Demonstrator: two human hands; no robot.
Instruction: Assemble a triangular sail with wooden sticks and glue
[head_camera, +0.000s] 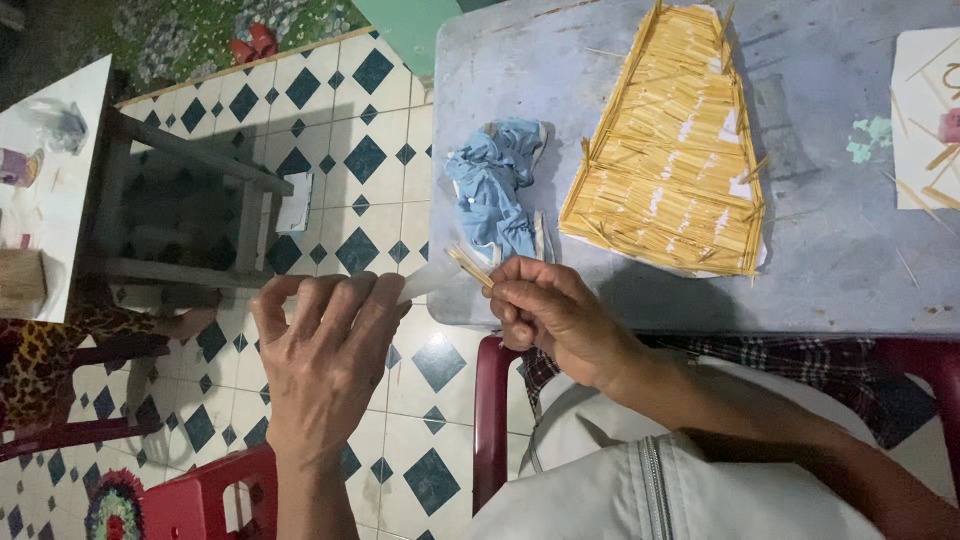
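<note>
My right hand (553, 315) pinches a few thin wooden sticks (468, 266) at the near edge of the grey table (830, 230). My left hand (325, 350) is held out over the floor to the left, fingers curled on a small piece of clear film (425, 282) that reaches toward the sticks. On the table lies a flat, trapezoid panel of glued wooden sticks (672, 150). A crumpled blue cloth (497, 188) lies just left of it, right above my right hand.
A white sheet (925, 120) with loose sticks sits at the table's right edge. Red plastic chairs (215, 495) stand below. A grey wooden stool (185, 205) stands on the diamond-tiled floor at left, next to a white table (55, 190) with small items.
</note>
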